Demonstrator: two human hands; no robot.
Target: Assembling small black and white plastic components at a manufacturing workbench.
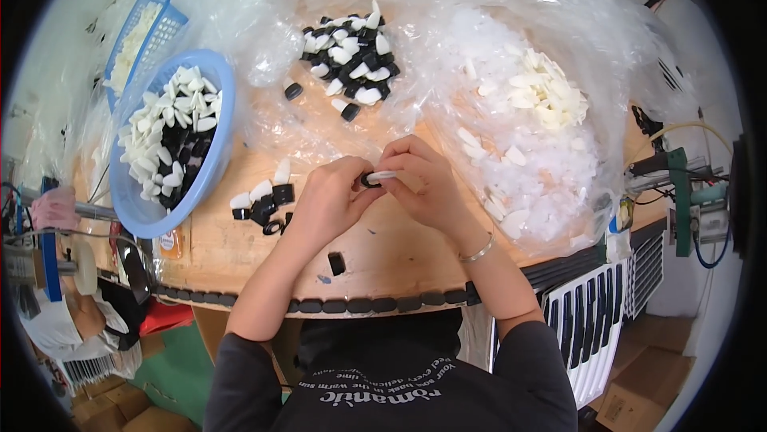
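Over the wooden table my two hands meet. My left hand (339,189) pinches a small black cap-like piece (369,181) with an open, ring-shaped end. Fingers of my right hand (420,179) are closed on a white oval piece (385,175), which touches the black one; how far it sits inside is hidden. Left of my left hand lies a small group of black caps (262,208) and white pieces (260,190). A single black cap (336,262) rests nearer the table's front edge.
A blue basin (226,104) with white and black pieces stands at left, before a blue basket (172,26). At the back is a mixed pile (345,56); on plastic film at right lies a cream-white pile (547,92). Dark pieces (359,304) line the front edge.
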